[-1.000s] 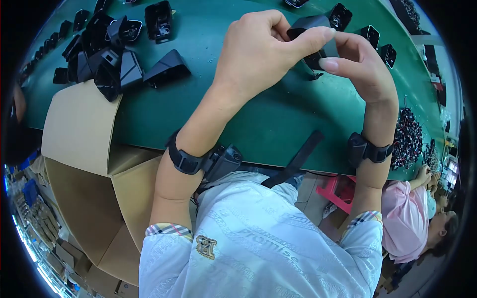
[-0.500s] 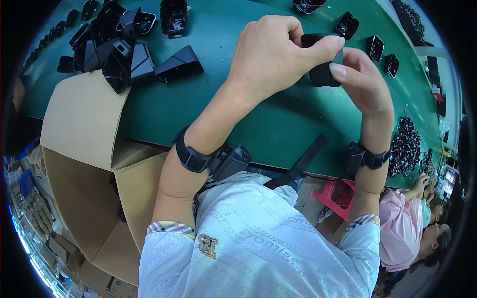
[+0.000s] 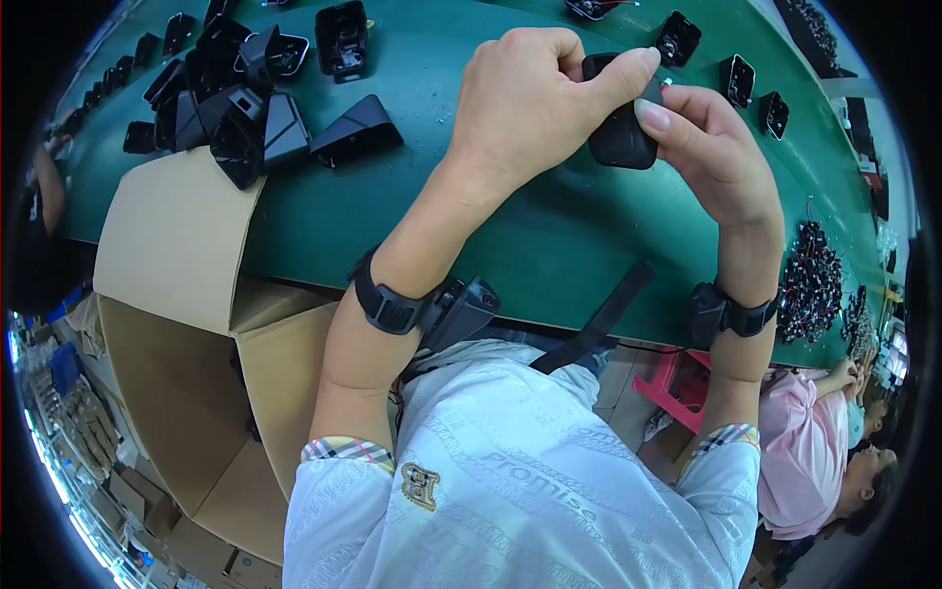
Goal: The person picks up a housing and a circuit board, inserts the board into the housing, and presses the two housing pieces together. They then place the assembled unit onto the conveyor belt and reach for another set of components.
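Both of my hands grip one small black plastic housing (image 3: 624,143) above the far part of the green table. My left hand (image 3: 535,103) is closed round its left side, with the thumb laid along the top. My right hand (image 3: 724,157) pinches the right side between thumb and fingers. A smooth, rounded face of the housing is turned toward me; its far side is hidden by my fingers. Beyond my right hand, several open black housings (image 3: 677,39) with parts inside stand on the table.
Black housings (image 3: 285,130) are heaped at the left on the green table (image 3: 559,255). An open cardboard box (image 3: 177,236) stands at the near left edge. Small wired parts (image 3: 811,285) lie piled at the right, close to a person in pink (image 3: 805,442). A pink stool (image 3: 672,388) stands below.
My hands have shifted slightly left with the housing, which has tilted so that more of its rounded face shows. At the far left, another person's arm has come further into view.
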The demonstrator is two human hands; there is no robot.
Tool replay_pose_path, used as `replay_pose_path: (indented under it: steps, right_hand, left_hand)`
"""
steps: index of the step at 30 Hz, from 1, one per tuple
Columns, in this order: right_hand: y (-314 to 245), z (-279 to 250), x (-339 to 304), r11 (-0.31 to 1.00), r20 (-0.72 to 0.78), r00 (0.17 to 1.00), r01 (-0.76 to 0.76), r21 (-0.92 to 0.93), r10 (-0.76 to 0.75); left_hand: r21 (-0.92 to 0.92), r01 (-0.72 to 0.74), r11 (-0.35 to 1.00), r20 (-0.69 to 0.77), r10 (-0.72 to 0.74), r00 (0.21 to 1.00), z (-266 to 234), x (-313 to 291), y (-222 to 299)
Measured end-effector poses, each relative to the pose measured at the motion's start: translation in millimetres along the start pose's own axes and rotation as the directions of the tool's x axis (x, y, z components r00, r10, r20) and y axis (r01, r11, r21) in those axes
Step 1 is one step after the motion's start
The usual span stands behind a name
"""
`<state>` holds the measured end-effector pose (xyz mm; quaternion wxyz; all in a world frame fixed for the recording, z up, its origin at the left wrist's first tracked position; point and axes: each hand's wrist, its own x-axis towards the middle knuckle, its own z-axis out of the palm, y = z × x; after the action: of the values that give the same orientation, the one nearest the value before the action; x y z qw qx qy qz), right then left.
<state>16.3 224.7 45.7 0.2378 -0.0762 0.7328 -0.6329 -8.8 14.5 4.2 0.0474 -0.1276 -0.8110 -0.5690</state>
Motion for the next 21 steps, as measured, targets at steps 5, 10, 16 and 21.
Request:
replay_pose_path:
  steps: [5, 10, 16, 21]
  right_hand:
    - [6, 10, 4, 0.945, 0.068, 0.998, -0.025, 0.327, 0.003]
    - [6, 5, 2, 0.910, 0.105, 0.994, -0.009, 0.414, -0.038]
    - [-3, 11, -6, 0.848, 0.061, 0.988, 0.088, 0.523, -0.140]
    - [-10, 18, -10, 0.786, 0.026, 0.967, 0.190, 0.588, -0.252]
  left_hand:
    - [0.003, 0.046, 0.999, 0.081, -0.046, 0.996, -12, -1, 5]
    - [-0.320, 0.010, 0.947, 0.009, -0.007, 1.000, -7, -2, 8]
    - [-0.166, -0.470, 0.867, -0.218, 0.433, 0.875, -6, -1, 15]
    - [-0.282, -0.591, 0.756, -0.075, 0.597, 0.799, -8, -2, 21]
